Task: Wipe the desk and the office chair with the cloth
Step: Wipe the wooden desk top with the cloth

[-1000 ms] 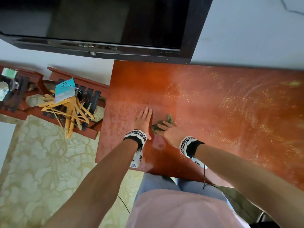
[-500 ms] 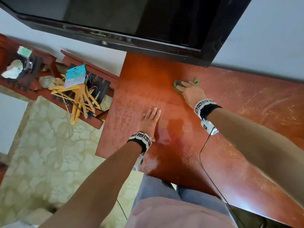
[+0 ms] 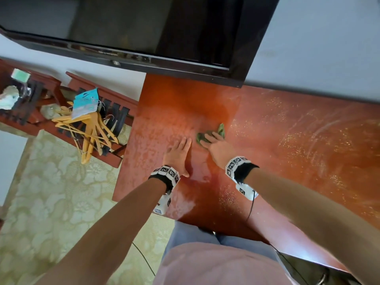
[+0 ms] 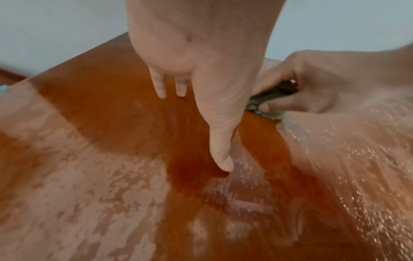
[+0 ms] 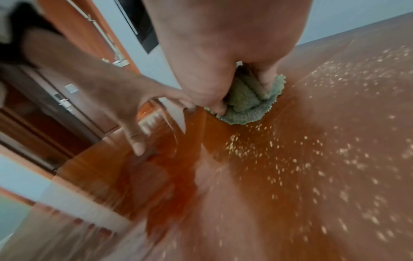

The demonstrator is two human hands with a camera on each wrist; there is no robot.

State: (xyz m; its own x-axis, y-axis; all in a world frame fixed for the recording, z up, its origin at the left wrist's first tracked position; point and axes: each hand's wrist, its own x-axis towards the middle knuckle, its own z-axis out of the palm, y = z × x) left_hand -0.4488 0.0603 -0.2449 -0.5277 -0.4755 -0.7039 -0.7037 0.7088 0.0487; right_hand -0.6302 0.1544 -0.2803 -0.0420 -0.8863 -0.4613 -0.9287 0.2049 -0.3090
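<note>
Your right hand [image 3: 218, 149] bunches the green cloth [image 5: 248, 104] on the dusty desk [image 3: 298, 140] — the right wrist view shows curled fingers [image 5: 218, 107]; your left hand [image 3: 177, 154] lies flat just beside it, fingers straight.

A small green cloth [image 3: 209, 135], crumpled into a wad, lies on a glossy reddish-brown wooden desk [image 3: 287, 145], toward the top's left end at about 10 o'clock. The desk is streaked with pale dusty film and speckled with light crumbs to the cloth's 3 o'clock side.
</note>
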